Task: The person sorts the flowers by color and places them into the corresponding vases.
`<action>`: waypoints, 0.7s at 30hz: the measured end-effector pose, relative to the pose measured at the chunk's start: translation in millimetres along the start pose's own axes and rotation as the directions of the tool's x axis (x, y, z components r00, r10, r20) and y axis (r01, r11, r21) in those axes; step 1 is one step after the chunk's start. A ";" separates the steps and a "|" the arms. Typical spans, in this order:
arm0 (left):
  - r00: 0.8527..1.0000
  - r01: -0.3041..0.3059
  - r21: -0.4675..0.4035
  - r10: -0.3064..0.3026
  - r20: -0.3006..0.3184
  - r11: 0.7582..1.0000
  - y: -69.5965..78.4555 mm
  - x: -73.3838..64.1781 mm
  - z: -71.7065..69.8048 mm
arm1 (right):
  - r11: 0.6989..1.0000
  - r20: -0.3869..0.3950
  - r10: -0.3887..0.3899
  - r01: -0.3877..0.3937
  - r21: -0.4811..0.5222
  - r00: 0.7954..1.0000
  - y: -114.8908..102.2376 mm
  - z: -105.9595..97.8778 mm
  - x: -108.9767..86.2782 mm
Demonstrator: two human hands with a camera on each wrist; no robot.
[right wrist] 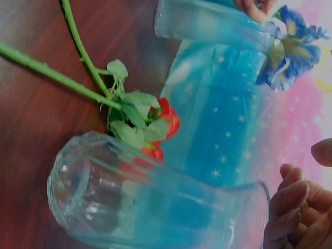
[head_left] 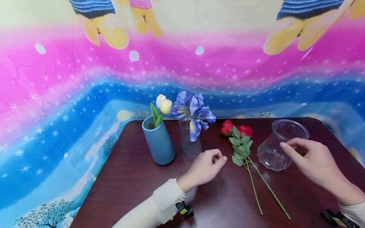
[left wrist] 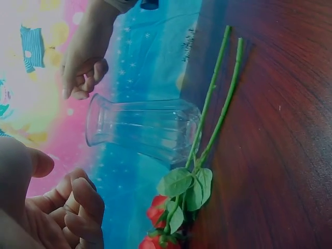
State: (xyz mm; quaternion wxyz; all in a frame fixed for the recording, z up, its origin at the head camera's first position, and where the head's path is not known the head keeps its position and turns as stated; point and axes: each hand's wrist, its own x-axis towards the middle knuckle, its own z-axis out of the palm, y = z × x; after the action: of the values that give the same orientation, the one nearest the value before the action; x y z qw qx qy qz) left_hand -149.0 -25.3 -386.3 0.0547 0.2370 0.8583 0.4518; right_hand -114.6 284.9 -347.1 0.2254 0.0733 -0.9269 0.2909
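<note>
My left hand (head_left: 203, 166) hovers over the table with loosely curled fingers and nothing in them. Close behind it stands a narrow clear glass vase (head_left: 190, 144) holding blue irises (head_left: 194, 110). Two red roses (head_left: 236, 128) lie between my hands, their green stems pointing toward me. My right hand (head_left: 315, 160) is beside the wide clear glass vase (head_left: 275, 152), thumb and fingers apart. In the right wrist view, its fingers (right wrist: 290, 199) are right at the rim of that vase, holding nothing.
A blue vase (head_left: 159, 142) with white tulips (head_left: 164, 104) stands left of the iris vase. Everything rests on a dark wooden table (head_left: 128, 190) with rounded far corners. A colourful printed cloth (head_left: 182, 66) hangs behind it.
</note>
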 end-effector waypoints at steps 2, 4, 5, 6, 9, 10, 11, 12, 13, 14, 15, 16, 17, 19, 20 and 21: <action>1.000 -0.010 0.044 0.011 -0.010 0.999 0.2 0.8 1.2 | 1.000 -0.014 0.010 -0.010 -0.015 1.000 3.2 -3.9 2.4; 1.000 -0.018 0.080 0.019 -0.015 0.997 0.9 1.8 2.4 | 0.999 -0.030 0.021 -0.022 -0.033 0.999 6.8 -7.8 5.1; 1.000 -0.021 0.096 0.023 -0.018 0.995 1.1 2.6 3.1 | 0.999 -0.034 0.028 -0.029 -0.045 0.999 8.7 -9.7 6.6; 1.000 -0.023 0.107 0.025 -0.019 0.994 1.4 3.3 3.6 | 0.998 -0.035 0.036 -0.037 -0.058 0.999 10.6 -11.5 8.1; 0.999 -0.025 0.134 0.028 -0.022 0.991 2.0 5.5 5.4 | 0.994 -0.039 0.055 -0.059 -0.092 0.998 16.2 -15.8 12.6; 0.999 -0.024 0.138 0.028 -0.021 0.990 2.2 6.2 6.0 | 0.992 -0.040 0.062 -0.066 -0.104 0.997 17.8 -17.2 14.1; 0.999 -0.024 0.141 0.028 -0.021 0.990 2.2 7.0 6.6 | 0.991 -0.045 0.067 -0.072 -0.112 0.997 19.6 -18.5 15.8; 0.999 -0.025 0.142 0.028 -0.020 0.990 2.3 7.8 7.2 | 0.990 -0.052 0.072 -0.078 -0.118 0.996 21.2 -19.9 17.4; 0.999 -0.026 0.143 0.029 -0.018 0.989 2.2 8.7 7.9 | 0.988 -0.059 0.085 -0.091 -0.123 0.995 22.4 -21.6 19.2; 0.999 -0.028 0.142 0.031 -0.017 0.989 2.2 9.7 8.5 | 0.986 -0.070 0.097 -0.105 -0.131 0.993 23.8 -23.4 21.0; 0.999 -0.028 0.141 0.031 -0.018 0.990 2.3 10.8 9.0 | 0.985 -0.078 0.105 -0.115 -0.132 0.991 25.1 -25.1 22.9; 0.999 -0.028 0.141 0.031 -0.020 0.990 2.0 12.0 9.6 | 0.983 -0.087 0.114 -0.125 -0.135 0.990 26.5 -26.6 25.0; 0.999 -0.026 0.143 0.030 -0.024 0.989 1.8 13.1 10.1 | 0.981 -0.093 0.123 -0.136 -0.140 0.988 28.0 -28.0 27.2; 0.999 -0.018 0.143 0.023 -0.030 0.990 1.3 15.1 10.6 | 0.977 -0.098 0.138 -0.152 -0.153 0.986 31.2 -30.6 31.8; 0.999 -0.012 0.140 0.017 -0.032 0.990 1.0 15.9 10.8 | 0.975 -0.101 0.136 -0.151 -0.160 0.986 33.3 -31.6 34.1; 0.999 -0.006 0.138 0.010 -0.033 0.990 0.5 16.6 11.0 | 0.975 -0.098 0.138 -0.153 -0.163 0.986 35.2 -32.5 36.4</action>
State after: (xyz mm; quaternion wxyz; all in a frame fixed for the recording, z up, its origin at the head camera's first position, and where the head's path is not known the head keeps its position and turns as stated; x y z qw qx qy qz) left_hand -160.1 -9.2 -390.3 0.0218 0.2360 0.8873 0.3956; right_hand -144.2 332.2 -324.5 0.2485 -0.0270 -0.9407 0.2293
